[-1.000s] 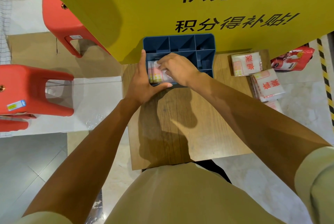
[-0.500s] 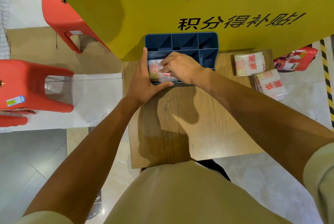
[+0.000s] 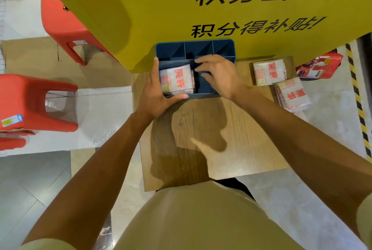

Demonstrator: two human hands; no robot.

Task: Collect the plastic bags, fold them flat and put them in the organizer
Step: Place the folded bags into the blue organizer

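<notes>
Folded white plastic bag with red print (image 3: 177,79), flat in near-left compartment of blue plastic divided organizer (image 3: 223,48); left hand (image 3: 155,96) braces organizer's near-left corner, right hand (image 3: 219,76) relaxed, empty, above it.

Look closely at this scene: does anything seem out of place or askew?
One folded bag lies tilted, overhanging the right edge of the wooden table, unlike the squarer bag beside it. The bag in the blue organizer sits flat. Nothing looks spilled or damaged.

Folded bag (image 3: 177,79) in organizer (image 3: 223,48) front-left compartment; left hand (image 3: 155,96) braces organizer, right hand (image 3: 219,76) hovers.
</notes>
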